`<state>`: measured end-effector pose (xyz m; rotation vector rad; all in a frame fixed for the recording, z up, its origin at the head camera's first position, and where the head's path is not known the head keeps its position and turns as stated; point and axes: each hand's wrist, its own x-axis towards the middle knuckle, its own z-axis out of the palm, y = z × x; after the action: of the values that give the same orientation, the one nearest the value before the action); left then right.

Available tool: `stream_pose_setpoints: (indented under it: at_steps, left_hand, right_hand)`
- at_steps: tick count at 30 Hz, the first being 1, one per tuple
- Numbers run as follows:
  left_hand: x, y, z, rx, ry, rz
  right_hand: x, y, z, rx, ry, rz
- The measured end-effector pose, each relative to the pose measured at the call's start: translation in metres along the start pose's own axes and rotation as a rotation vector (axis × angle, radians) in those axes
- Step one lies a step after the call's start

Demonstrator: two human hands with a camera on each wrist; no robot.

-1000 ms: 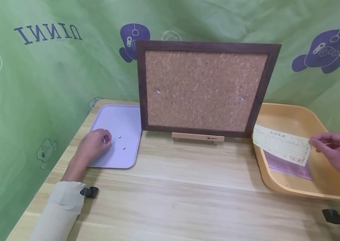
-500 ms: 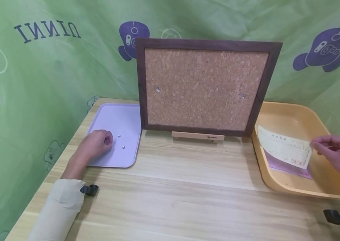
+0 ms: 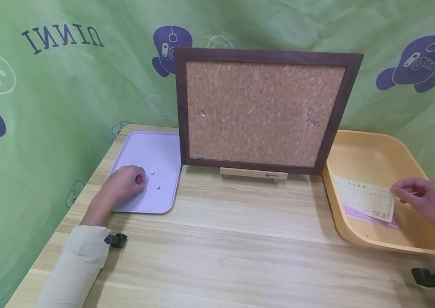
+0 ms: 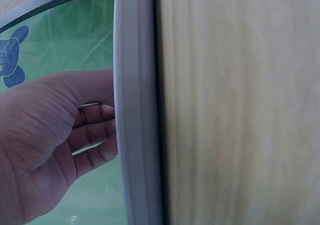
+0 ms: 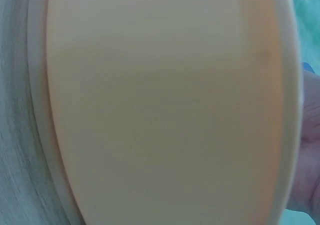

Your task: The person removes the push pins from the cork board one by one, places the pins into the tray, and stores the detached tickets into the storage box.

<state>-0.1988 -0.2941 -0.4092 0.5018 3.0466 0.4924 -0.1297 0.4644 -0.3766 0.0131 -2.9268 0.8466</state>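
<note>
My left hand (image 3: 125, 183) rests over the near-left part of the lilac tray (image 3: 142, 149), fingers loosely curled, nothing visible in them. In the left wrist view, the tray's rim hides that hand's fingertips (image 4: 107, 152). Two small silvery round pieces, perhaps thumbtacks (image 3: 158, 188), lie on the tray to its right. Over the yellow tray (image 3: 375, 147), my right hand (image 3: 427, 201) pinches the right corner of a pale printed paper slip (image 3: 367, 199). The slip lies low over a pink slip (image 3: 356, 214). In the right wrist view the tray wall hides most of the hand.
A dark-framed cork board (image 3: 263, 113) stands between the trays on a small wooden stand (image 3: 253, 173), with two shiny marks on its cork. The wooden tabletop (image 3: 240, 244) spreads in front. A green printed curtain (image 3: 290, 25) hangs behind.
My right hand has lowered the paper slip into the yellow tray, over the pink slip, and shifted slightly down and left. The left hand has stayed in nearly the same place.
</note>
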Motion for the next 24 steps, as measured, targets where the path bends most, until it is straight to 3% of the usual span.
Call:
stream_pose_setpoints:
  at_steps: [7,24]
  left_hand:
    - [-0.002,0.000,-0.002,-0.004,-0.019,0.014]
    - [-0.005,0.004,-0.007,-0.019,-0.058,0.021]
  right_hand:
    - [0.001,0.005,0.006,-0.057,-0.030,0.017]
    - [0.002,0.018,0.008,-0.055,-0.124,0.046]
